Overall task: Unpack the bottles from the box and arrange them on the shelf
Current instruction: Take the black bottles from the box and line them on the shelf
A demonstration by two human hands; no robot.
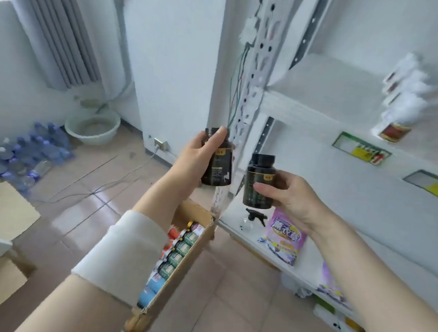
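Observation:
My left hand (pixel 200 154) grips a black bottle (pixel 219 168) with a dark label, held upright in front of the shelf's perforated post. My right hand (pixel 293 196) holds a second black bottle (pixel 259 183) of the same kind, slightly lower and to the right. Both are raised above the open cardboard box (pixel 180 274) on the floor, which holds several green-labelled, red and blue bottles (pixel 179 248). The white metal shelf (pixel 326 105) stands to the right, with white bottles (pixel 397 117) at its far right.
A purple bag (pixel 284 236) and a spray bottle (pixel 254 219) sit on the lower shelf. Water bottles (pixel 26 154) and a basin (pixel 92 128) lie on the floor at left. More cardboard boxes (pixel 1 229) stand at the left edge. Cables run across the tiles.

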